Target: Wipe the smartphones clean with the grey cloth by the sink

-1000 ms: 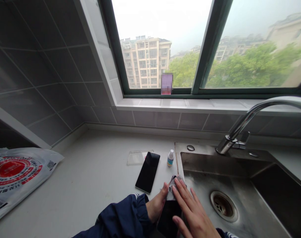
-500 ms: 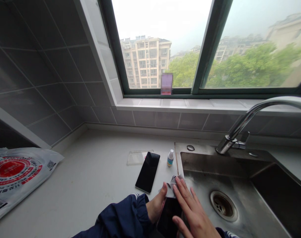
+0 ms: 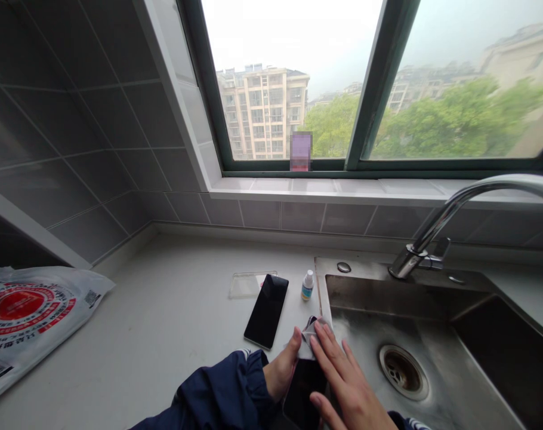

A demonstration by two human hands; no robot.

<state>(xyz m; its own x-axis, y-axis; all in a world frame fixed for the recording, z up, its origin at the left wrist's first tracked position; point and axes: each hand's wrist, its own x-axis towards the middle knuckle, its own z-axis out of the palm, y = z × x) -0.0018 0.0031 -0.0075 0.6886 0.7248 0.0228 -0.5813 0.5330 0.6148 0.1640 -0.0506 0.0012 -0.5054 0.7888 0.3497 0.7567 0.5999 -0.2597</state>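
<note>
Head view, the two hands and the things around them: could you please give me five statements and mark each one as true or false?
1. The left hand holds a black smartphone. True.
2. The small dropper-size bottle lies on its side in the sink. False: the small bottle stands upright on the countertop, left of the sink.
3. The right hand has its fingers on a pale cloth. True.
4. The plastic bag is at the right edge. False: the plastic bag is at the left edge.
5. The second smartphone hides part of the clear phone case. True.
</note>
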